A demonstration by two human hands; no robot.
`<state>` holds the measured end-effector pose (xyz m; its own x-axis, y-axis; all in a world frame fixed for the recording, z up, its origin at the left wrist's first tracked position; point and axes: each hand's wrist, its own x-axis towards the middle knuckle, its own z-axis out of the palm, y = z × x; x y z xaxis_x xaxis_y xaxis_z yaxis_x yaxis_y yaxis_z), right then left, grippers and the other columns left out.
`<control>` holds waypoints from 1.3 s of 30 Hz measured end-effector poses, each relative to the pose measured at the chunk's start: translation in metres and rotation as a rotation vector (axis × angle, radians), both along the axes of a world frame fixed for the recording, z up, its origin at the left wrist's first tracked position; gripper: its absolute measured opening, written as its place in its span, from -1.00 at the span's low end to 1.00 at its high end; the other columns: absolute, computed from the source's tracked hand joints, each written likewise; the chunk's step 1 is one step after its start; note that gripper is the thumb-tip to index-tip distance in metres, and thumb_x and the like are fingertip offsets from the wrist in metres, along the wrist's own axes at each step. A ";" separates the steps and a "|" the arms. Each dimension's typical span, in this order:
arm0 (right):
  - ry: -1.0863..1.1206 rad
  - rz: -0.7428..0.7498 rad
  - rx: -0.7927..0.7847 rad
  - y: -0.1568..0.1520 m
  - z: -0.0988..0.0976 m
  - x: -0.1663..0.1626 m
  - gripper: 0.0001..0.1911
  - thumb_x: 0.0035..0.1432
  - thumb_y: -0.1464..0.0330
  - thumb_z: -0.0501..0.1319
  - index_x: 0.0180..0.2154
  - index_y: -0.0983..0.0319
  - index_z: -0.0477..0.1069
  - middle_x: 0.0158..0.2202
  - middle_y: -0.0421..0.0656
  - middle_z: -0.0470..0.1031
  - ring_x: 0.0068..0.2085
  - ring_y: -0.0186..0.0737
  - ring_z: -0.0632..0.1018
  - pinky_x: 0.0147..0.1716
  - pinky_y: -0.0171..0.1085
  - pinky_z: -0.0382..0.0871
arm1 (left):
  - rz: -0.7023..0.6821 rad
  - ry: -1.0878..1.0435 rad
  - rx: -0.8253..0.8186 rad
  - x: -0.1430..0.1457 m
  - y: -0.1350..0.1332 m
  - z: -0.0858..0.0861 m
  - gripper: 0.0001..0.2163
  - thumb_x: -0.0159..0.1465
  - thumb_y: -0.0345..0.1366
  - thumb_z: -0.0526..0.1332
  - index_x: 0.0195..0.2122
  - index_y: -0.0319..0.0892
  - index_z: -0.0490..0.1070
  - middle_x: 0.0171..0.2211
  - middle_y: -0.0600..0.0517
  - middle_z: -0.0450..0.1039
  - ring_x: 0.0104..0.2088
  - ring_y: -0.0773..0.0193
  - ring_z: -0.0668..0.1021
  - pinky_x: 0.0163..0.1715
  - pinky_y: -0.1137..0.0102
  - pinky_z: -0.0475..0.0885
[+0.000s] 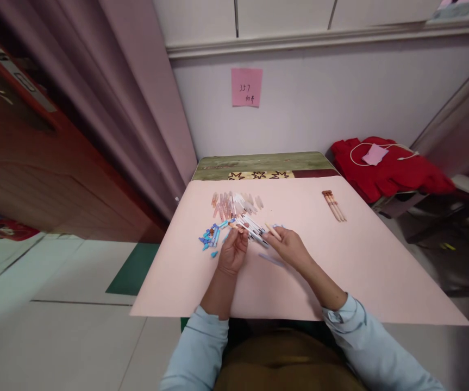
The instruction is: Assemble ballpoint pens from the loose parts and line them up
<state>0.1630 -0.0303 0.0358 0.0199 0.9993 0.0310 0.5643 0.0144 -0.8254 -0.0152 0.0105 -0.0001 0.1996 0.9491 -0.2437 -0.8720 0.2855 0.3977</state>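
My left hand (234,250) is closed in a pinch on a small tan-and-brown pen part (231,224), mostly covered by the fingers. Between the thumb and fingers of my right hand (291,247) is a cream pen barrel (274,232), tilted and apart from the left hand's piece. White pen refills (252,224) with dark ends lie in a pile just beyond and between both hands. Small blue pen parts (210,238) are heaped left of my left hand. Behind them spreads a row of translucent pinkish pen tubes (228,206).
Several cream pens with brown tops (333,206) lie side by side on the right of the pink-covered table (360,271). A red cloth (393,174) with a white cable is beyond the right edge. The wall bears a pink note (246,87).
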 end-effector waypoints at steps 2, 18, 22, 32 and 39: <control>0.000 -0.058 0.047 -0.011 -0.001 0.007 -0.62 0.24 0.07 0.00 -0.36 0.18 0.42 -0.53 -0.24 0.41 -0.47 -0.27 0.40 -0.47 -0.35 0.16 | 0.048 -0.047 -0.008 -0.001 0.001 0.000 -0.76 0.37 -0.49 0.00 -0.31 -0.31 0.46 -0.27 -0.09 0.55 -0.33 0.44 0.59 -0.30 0.60 0.53; -0.046 -0.001 -0.057 -0.038 -0.005 0.008 -0.69 0.21 0.14 0.06 -0.38 0.14 0.47 -0.54 -0.26 0.47 -0.50 -0.28 0.42 -0.49 -0.35 0.14 | 0.117 -0.084 -0.012 -0.001 0.002 0.004 -0.67 0.40 -0.48 -0.07 -0.36 -0.31 0.47 -0.27 -0.10 0.53 -0.31 0.47 0.57 -0.29 0.61 0.51; -0.045 -0.005 -0.044 -0.039 -0.005 0.009 -0.69 0.21 0.14 0.06 -0.40 0.14 0.47 -0.56 -0.27 0.45 -0.51 -0.29 0.41 -0.49 -0.35 0.14 | 0.133 -0.097 -0.016 -0.001 0.003 0.003 -0.68 0.40 -0.49 -0.06 -0.35 -0.29 0.47 -0.34 -0.04 0.51 -0.32 0.48 0.56 -0.27 0.61 0.50; -0.058 -0.012 -0.044 -0.038 -0.005 0.009 -0.70 0.19 0.15 0.08 -0.39 0.14 0.48 -0.55 -0.26 0.48 -0.51 -0.28 0.42 -0.50 -0.36 0.14 | 0.128 -0.067 -0.017 -0.001 0.003 0.004 -0.72 0.39 -0.48 -0.03 -0.34 -0.27 0.46 -0.31 -0.04 0.52 -0.33 0.48 0.56 -0.29 0.61 0.50; -0.050 -0.003 -0.031 -0.035 -0.004 0.007 -0.69 0.19 0.15 0.08 -0.40 0.15 0.49 -0.55 -0.24 0.50 -0.51 -0.26 0.44 -0.50 -0.35 0.15 | 0.071 -0.017 0.016 0.000 0.002 0.001 -0.76 0.37 -0.47 0.02 -0.32 -0.30 0.46 -0.23 -0.10 0.53 -0.33 0.46 0.57 -0.27 0.61 0.50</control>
